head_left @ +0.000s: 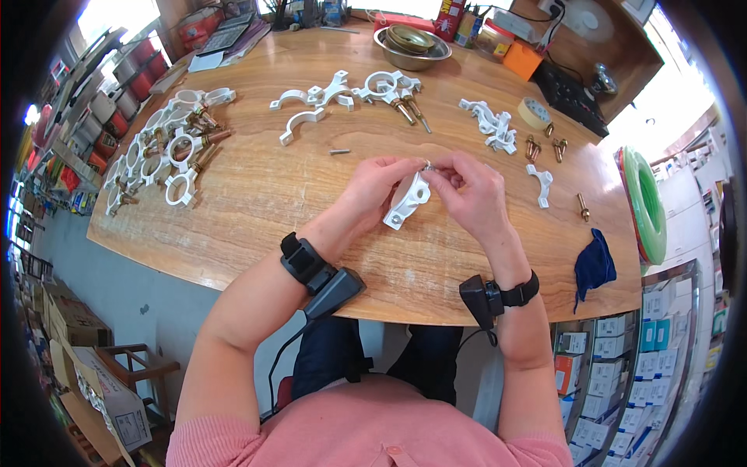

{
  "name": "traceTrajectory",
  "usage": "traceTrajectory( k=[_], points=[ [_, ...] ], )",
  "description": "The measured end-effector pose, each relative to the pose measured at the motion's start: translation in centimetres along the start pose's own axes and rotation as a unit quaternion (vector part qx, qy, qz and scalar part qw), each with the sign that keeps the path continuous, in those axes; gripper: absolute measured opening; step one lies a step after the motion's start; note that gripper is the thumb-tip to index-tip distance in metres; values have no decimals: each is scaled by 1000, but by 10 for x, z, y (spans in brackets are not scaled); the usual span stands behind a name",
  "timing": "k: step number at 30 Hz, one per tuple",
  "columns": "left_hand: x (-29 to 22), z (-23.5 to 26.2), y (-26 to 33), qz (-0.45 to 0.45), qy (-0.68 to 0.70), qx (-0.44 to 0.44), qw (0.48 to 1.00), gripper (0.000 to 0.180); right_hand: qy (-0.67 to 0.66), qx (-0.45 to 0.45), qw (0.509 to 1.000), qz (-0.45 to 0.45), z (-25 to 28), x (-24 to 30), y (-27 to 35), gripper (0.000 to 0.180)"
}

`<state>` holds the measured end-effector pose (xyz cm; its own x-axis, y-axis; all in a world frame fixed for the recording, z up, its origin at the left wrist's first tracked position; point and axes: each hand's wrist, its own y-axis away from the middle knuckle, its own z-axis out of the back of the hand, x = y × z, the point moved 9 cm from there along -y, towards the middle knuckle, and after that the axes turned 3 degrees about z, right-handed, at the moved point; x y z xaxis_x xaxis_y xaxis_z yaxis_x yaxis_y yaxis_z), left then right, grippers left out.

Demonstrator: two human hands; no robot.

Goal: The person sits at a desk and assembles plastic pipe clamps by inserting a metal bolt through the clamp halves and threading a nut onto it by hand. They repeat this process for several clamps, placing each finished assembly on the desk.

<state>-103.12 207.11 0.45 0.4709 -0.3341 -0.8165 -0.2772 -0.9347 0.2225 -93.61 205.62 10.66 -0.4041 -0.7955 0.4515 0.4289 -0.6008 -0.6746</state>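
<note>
I hold a white plastic pipe clamp half [407, 201] up over the middle of the wooden table [257, 194], just above its surface. My left hand [372, 187] pinches it from the left, fingers closed on its upper end, and my right hand [467, 189] is closed at the same upper end, fingertips pressing a small metal part that I cannot make out clearly.

The risk, as I judge it, sits at that small part. It is tiny and my grip on it is only fingertip deep, so a slip could drop it; it might roll like the loose pin [339, 152] lying farther out on the table, or go off the near edge to the floor. If I push it in crooked, the plastic could bind or crack. The clamp hangs free below my fingers, so a twist could swing it out of line.
</note>
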Motion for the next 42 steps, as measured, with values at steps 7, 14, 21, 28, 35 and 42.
traceTrajectory(
  k=[7,14,21,28,35,42],
  points=[
    [-3,3,0,-31,37,-7,999,18,6,5,1000,-21,-2,-3,1,14],
    [0,1,1,-16,24,-18,999,18,-13,2,1000,-22,1,2,1,14],
    [-2,-1,4,-9,20,-9,1000,19,65,25,996,-57,1,-6,3,13],
    [-5,0,3,-26,-10,-43,999,16,37,17,998,-39,-1,-11,5,12],
    [-3,9,0,-31,-7,-55,998,17,19,15,1000,-20,-4,-7,3,12],
    [-3,9,0,-42,-4,-57,997,17,9,27,998,-56,-6,-7,4,12]
  ],
)
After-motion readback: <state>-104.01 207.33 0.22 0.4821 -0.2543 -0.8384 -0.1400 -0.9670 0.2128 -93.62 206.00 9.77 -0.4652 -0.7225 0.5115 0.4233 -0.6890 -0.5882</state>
